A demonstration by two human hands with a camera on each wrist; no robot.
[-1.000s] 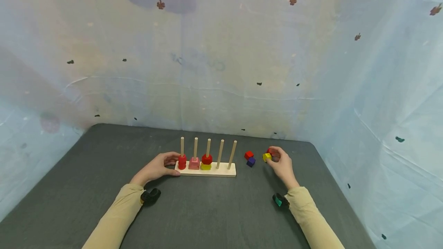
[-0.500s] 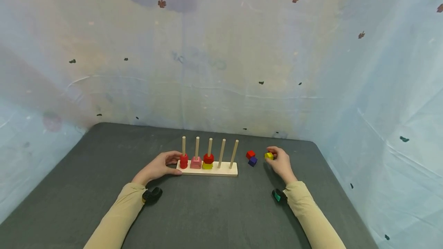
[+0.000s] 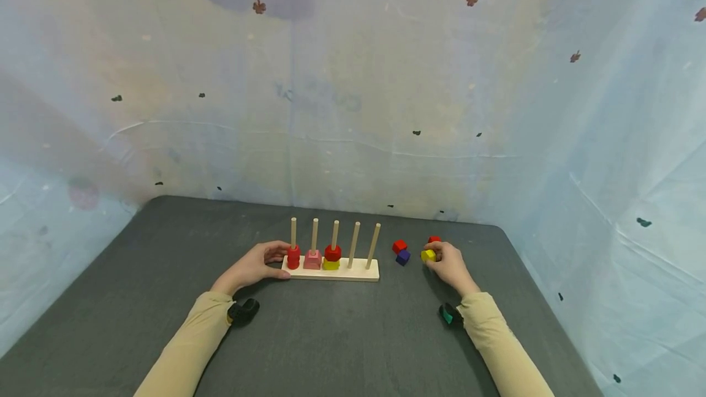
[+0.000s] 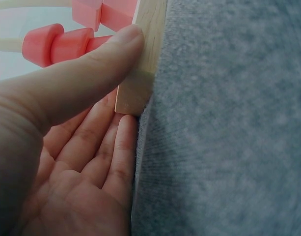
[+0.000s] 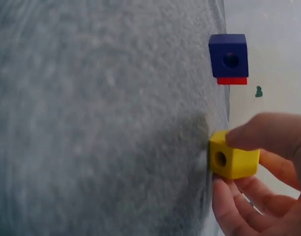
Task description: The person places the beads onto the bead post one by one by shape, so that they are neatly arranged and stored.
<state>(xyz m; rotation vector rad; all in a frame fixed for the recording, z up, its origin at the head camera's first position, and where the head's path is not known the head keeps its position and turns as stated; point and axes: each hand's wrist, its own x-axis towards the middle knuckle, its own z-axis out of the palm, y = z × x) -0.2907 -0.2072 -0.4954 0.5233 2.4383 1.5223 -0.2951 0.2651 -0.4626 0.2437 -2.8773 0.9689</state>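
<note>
My left hand [image 3: 250, 269] grips the left end of a wooden peg stand [image 3: 358, 274], thumb along the front edge and fingers behind its end. Five upright pegs rise from the stand. Red rounded beads [image 3: 293, 258] sit on the leftmost peg and pink blocks [image 3: 312, 260] on the second. The middle peg carries a red bead [image 3: 332, 253] over a yellow one [image 3: 331, 265]; the two pegs at the right are bare. Low over the table, my right hand [image 3: 451, 267] pinches a yellow block [image 5: 233, 155] with a hole through it, between thumb and fingers.
Between the stand and my right hand lie a red block [image 3: 399, 246] and a dark blue block [image 3: 403, 257]. Another red block [image 3: 434, 239] lies just behind my right hand. The dark grey table [image 3: 331, 348] meets a hanging patterned sheet [image 3: 353, 109] at the back.
My right hand has drawn slightly nearer with the yellow block, uncovering the red block behind it. The left hand stays on the stand.
</note>
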